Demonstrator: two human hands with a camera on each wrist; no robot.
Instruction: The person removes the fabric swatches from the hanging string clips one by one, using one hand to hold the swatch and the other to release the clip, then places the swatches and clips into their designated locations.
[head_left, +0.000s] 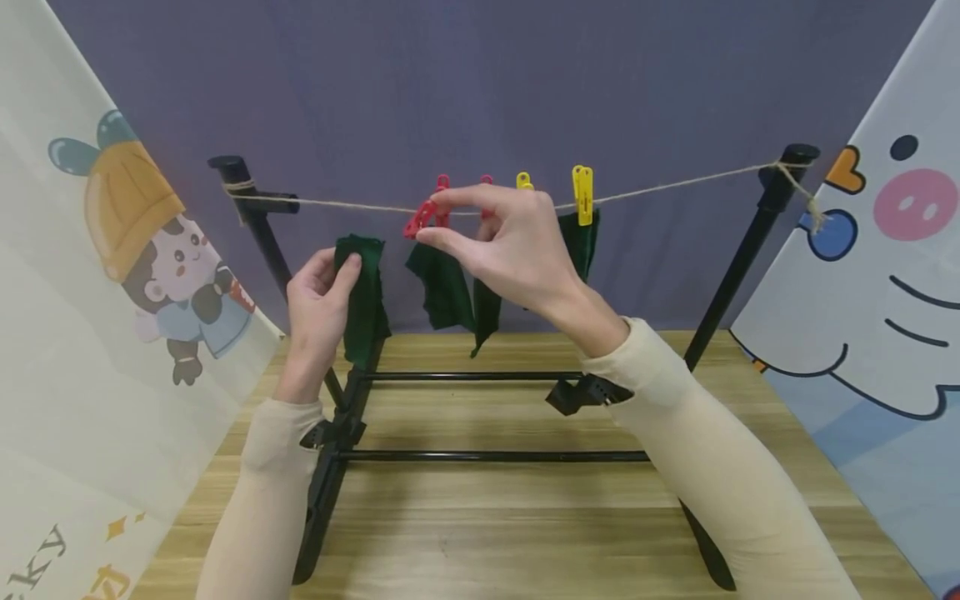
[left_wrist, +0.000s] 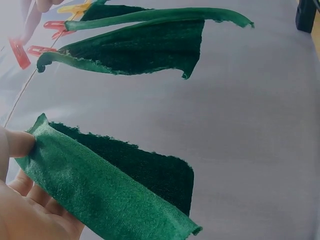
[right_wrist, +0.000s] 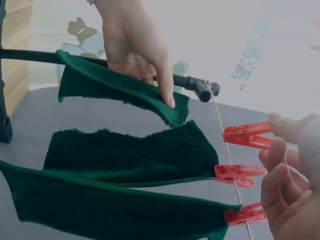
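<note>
At the far left, a white panel (head_left: 161, 242) bears a cartoon child in an orange hat. Next comes the black left post (head_left: 266, 237) of a rack, with a length of twine (head_left: 337, 203) tied round its top.

Just right of that post, the left hand (head_left: 318, 300) pinches a folded green cloth (head_left: 362, 308) near its upper end, thumb in front and fingers behind, with only the fabric between them. The cloth is below the twine, apart from it, near the twine's left end; its long axis is close to vertical, the free end pointing down toward the back left part of the wooden surface (head_left: 487, 517).

Further right, the right hand (head_left: 517, 246) pinches a red clothespin (right_wrist: 245, 131) by its handles, thumb and forefinger slightly apart with the pin between them. Its nose points left and down in the head view and meets the twine; whether it bites on it I cannot tell. Beside it, two clipped red clothespins (right_wrist: 232, 171) hold hanging green strips (head_left: 446, 287), long axes running downward.

Right of these are two yellow clothespins (head_left: 583, 196); the rightmost stands upright on the twine, gripping a dark green piece (head_left: 581, 242). The right post (head_left: 738, 275) carries the twine's other end.
</note>
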